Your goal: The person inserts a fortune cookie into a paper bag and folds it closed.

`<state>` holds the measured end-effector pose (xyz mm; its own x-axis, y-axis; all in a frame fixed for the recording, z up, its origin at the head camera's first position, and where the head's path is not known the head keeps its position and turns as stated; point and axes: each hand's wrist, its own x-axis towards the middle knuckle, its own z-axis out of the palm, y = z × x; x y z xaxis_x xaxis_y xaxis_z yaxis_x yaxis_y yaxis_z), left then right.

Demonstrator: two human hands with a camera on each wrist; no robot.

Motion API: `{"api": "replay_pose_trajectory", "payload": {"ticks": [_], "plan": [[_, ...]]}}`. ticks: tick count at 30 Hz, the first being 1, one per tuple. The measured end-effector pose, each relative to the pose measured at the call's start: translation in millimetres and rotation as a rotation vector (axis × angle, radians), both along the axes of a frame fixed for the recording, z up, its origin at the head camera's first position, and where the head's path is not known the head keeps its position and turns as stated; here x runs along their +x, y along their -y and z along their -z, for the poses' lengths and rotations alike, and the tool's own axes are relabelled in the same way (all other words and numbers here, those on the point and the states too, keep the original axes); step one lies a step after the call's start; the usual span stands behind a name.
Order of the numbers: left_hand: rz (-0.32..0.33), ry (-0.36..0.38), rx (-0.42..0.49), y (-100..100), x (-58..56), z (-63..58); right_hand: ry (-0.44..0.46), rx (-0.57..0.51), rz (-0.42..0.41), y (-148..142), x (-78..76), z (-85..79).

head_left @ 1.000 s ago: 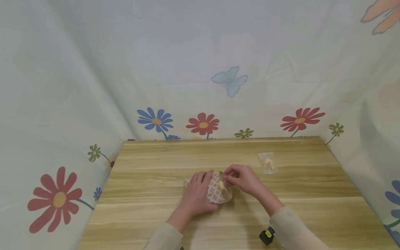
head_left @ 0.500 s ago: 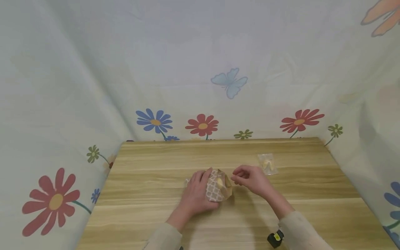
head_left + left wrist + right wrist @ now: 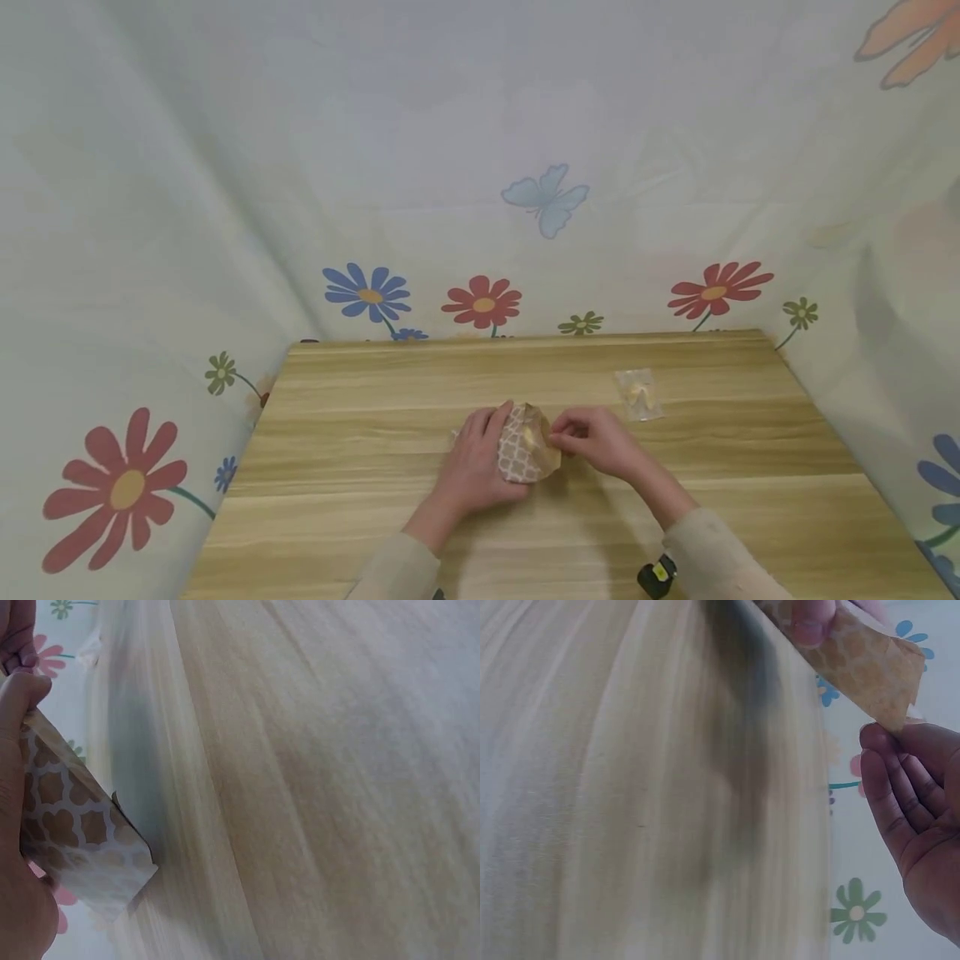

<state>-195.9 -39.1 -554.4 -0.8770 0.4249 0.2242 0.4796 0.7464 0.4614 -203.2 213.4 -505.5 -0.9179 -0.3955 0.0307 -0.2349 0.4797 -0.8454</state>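
A small paper bag (image 3: 514,454) with a tan-and-white lattice pattern lies on its side, its mouth facing right in the head view. Something pale yellow shows just inside the mouth. My left hand (image 3: 477,468) grips the bag's body from the left, fingers over the far side and thumb on the near side. At the mouth, my right hand (image 3: 600,443) pinches the rim between thumb and forefinger. The right wrist view shows that pinch on one corner of the paper bag (image 3: 877,675). In the left wrist view the paper bag (image 3: 82,817) slants out from the left hand.
A clear sachet (image 3: 640,395) with a yellowish item inside lies farther back to the right on the wood-grain table (image 3: 360,375). A black wrist device (image 3: 657,577) sits by the right sleeve. Flower-printed cloth (image 3: 420,167) hangs behind and along both sides.
My right hand drew back from the bag's mouth, then returned to pinch its rim. The mouth stands wider than a second ago. The left hand keeps its grip.
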Motion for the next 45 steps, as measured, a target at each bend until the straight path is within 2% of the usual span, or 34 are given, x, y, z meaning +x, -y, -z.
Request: {"api": "replay_pose_trajectory", "payload": {"ticks": [11, 17, 23, 30, 40, 45], "plan": [[0.02, 0.063, 0.076, 0, -1.7, -2.6, -0.038, 0.034, -0.064, 2, -2.2, -24.7], [0.027, 0.1, 0.107, -1, -3.1, -4.1, -0.029, 0.047, -0.071, -1, -4.0, -30.1], [0.039, 0.11, 0.115, -3, -4.4, -4.9, -0.024, 0.057, -0.07, -4, -4.6, -29.5], [0.033, 0.102, 0.081, -6, -6.4, -4.0, -0.015, 0.057, -0.06, -9, -5.4, -24.8], [0.029, 0.071, 0.046, -11, -6.8, -4.5, -0.002, 0.042, -0.017, -16, -4.5, -12.0], [0.029, 0.067, 0.035, -13, -7.5, -4.7, -0.003, 0.012, 0.029, -33, -4.0, -10.8]]}}
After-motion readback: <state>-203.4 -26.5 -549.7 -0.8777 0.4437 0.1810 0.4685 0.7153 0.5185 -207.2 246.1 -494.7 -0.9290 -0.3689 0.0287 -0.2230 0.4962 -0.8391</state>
